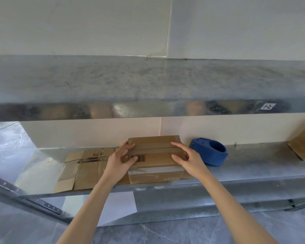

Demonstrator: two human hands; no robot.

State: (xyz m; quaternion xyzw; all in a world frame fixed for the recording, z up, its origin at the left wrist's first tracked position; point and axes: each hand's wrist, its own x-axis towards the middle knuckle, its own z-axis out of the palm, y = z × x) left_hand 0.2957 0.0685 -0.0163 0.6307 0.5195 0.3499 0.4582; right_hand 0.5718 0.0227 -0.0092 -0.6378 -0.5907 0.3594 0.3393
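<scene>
The box hides part of flattened cardboard.

The cardboard box is brown, oblong and closed, its flaps meeting in a seam that runs the length of the top under a strip of clear tape. More clear tape crosses the front face, and a black barcode is printed on the top near the left end. It stands level on the shelf, close to the front edge and about midway along it, resting on a flattened cardboard sheet. The left hand grips its left end, the right hand its right end.
</scene>
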